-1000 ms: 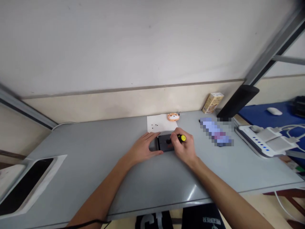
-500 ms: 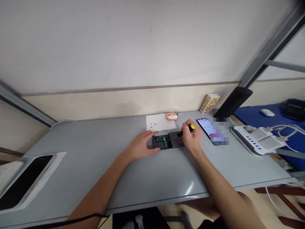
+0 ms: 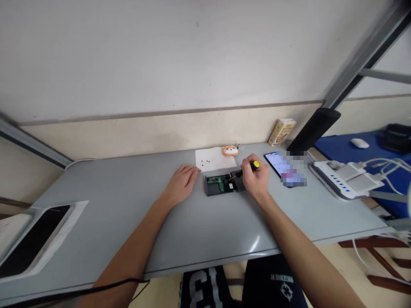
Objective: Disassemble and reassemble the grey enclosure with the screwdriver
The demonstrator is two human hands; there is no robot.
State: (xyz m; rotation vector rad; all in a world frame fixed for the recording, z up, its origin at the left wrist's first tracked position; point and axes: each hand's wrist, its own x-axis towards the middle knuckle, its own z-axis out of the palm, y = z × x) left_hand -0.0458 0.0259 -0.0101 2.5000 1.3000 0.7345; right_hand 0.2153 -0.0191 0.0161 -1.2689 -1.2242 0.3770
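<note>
My right hand (image 3: 257, 179) is closed round a screwdriver (image 3: 255, 165) with a yellow-ended black handle. Its shaft points left and down, over an opened dark case (image 3: 214, 190). Inside the case lie a green circuit board (image 3: 221, 183) and a black part with a small white label. A dark cover piece (image 3: 239, 183) sits at the case's right end, partly hidden by my right hand. My left hand (image 3: 182, 185) rests on the table left of the case, apart from it, fingers extended and holding nothing.
Behind the case, several tiny dark screws (image 3: 203, 165) lie on white paper (image 3: 213, 159) beside an orange animal-faced pouch (image 3: 230, 150). To the right are a phone (image 3: 284, 169), a small carton (image 3: 281, 132) and a power strip (image 3: 337, 182) with plugged chargers. A tablet-like device (image 3: 35, 239) lies at left.
My left hand has let go of the case and moved left. The cover has shifted right, showing more of the inside. The screwdriver stays in my right hand.
</note>
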